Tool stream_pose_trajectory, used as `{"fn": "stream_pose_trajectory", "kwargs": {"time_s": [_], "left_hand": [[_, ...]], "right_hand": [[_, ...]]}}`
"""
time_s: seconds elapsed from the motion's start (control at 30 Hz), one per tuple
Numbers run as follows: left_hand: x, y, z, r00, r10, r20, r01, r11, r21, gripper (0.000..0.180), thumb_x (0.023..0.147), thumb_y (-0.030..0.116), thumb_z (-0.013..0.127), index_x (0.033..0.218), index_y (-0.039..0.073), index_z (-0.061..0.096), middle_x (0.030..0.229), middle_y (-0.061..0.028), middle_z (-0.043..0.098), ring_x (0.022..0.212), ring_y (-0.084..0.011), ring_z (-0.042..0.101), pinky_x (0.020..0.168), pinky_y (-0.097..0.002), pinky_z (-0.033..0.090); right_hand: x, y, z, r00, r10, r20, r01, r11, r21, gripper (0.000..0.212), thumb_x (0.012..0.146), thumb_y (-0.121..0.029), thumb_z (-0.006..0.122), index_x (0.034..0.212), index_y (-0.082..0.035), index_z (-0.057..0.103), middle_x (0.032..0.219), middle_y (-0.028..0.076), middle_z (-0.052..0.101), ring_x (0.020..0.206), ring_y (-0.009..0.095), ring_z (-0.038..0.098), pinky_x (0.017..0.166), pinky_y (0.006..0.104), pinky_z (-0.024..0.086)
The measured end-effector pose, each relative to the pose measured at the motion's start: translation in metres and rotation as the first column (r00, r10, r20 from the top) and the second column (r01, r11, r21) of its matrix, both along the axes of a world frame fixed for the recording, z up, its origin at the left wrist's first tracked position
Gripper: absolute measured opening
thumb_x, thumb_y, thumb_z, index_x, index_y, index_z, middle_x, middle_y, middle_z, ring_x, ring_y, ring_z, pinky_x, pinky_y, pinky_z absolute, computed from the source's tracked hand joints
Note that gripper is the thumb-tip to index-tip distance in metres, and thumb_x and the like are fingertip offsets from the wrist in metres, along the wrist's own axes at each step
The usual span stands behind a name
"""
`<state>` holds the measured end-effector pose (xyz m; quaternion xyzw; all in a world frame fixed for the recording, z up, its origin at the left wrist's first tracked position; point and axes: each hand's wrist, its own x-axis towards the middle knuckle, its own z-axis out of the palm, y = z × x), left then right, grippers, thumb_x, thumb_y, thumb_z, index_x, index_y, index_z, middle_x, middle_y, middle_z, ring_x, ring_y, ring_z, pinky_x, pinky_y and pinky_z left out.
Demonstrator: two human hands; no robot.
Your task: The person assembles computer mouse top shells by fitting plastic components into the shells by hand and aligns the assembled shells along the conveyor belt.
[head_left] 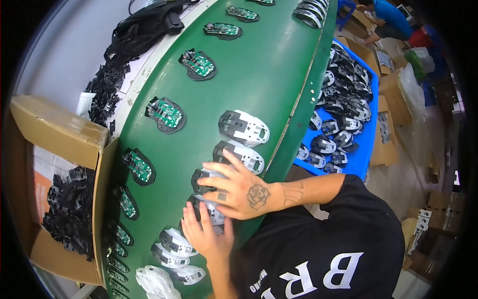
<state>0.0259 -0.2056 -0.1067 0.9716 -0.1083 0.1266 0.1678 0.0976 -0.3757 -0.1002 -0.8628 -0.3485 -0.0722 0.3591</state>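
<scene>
My right hand (244, 189), tattooed on its back, reaches over a row of white-and-black computer mouse shells on the green belt. Its fingers are spread and lie across one mouse top shell (200, 181). Just nearer, my left hand (209, 239) rests with outstretched fingers on the neighbouring mouse shell (195, 201), most of which the hands cover. Beyond the right hand lie two more white-and-black shells, the farther mouse shell (245, 127) fully visible. Overlapping shells (174, 254) sit near my left wrist, beside a stack of plain white shells (155, 283).
A line of mouse bases with green circuit boards (167, 114) runs along the belt's left side. A cardboard box (102, 199) of black parts stands at the left edge. To the right, a blue crate (371, 134) holds many shells. A person in blue (391, 20) sits far right.
</scene>
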Motion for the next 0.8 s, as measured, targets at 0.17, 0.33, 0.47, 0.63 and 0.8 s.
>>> {"fn": "stream_pose_trajectory", "kwargs": {"time_s": [0.17,0.33,0.47,0.63,0.8], "left_hand": [[-0.001,-0.004,0.003,0.999,-0.002,-0.032,0.002,1.000,-0.012,0.060,0.075,0.032,0.069,0.125,0.003,0.053,0.132,-0.0230,0.047,0.120,-0.0410,0.045,0.100,-0.0515,0.033],[0.003,-0.017,0.021,0.990,0.107,-0.087,-0.104,0.994,0.046,0.066,0.072,0.033,0.072,0.127,0.004,0.050,0.137,-0.0227,0.042,0.127,-0.0416,0.038,0.104,-0.0548,0.026],[0.033,-0.050,0.027,0.982,-0.155,-0.107,0.137,0.978,-0.154,0.068,0.072,0.035,0.072,0.129,0.007,0.049,0.141,-0.0272,0.031,0.129,-0.0493,0.028,0.102,-0.0618,0.024],[0.069,-0.090,0.015,0.972,-0.186,-0.143,0.195,0.979,0.052,0.063,0.076,0.042,0.068,0.131,0.017,0.049,0.141,-0.0214,0.035,0.126,-0.0416,0.036,0.097,-0.0641,0.025],[0.075,-0.096,0.003,0.990,-0.139,-0.020,0.140,0.989,0.044,0.056,0.080,0.043,0.064,0.128,0.018,0.051,0.138,-0.0176,0.040,0.122,-0.0375,0.041,0.095,-0.0626,0.029]], "right_hand": [[-0.010,-0.007,0.009,0.995,-0.072,-0.071,0.071,0.997,-0.010,0.042,0.068,-0.020,0.070,0.108,-0.011,0.062,0.125,0.011,0.053,0.128,0.038,0.039,0.101,0.0648,0.026],[0.020,-0.072,0.009,0.956,-0.280,0.085,0.287,0.954,-0.083,0.048,0.070,-0.015,0.068,0.116,-0.008,0.058,0.130,0.016,0.049,0.127,0.041,0.038,0.103,0.0557,0.032],[0.043,-0.096,-0.007,0.908,-0.418,0.027,0.417,0.898,-0.140,0.049,0.081,-0.017,0.060,0.127,-0.005,0.049,0.134,0.018,0.046,0.128,0.043,0.037,0.106,0.0493,0.030],[0.047,-0.083,-0.013,0.906,-0.423,0.011,0.418,0.890,-0.184,0.045,0.086,-0.017,0.056,0.128,-0.004,0.048,0.133,0.019,0.047,0.125,0.033,0.043,0.107,0.0460,0.030],[0.046,-0.100,-0.004,0.903,-0.426,0.060,0.430,0.888,-0.166,0.043,0.082,-0.014,0.059,0.123,-0.002,0.053,0.127,0.019,0.052,0.116,0.035,0.050,0.102,0.0440,0.037]]}}
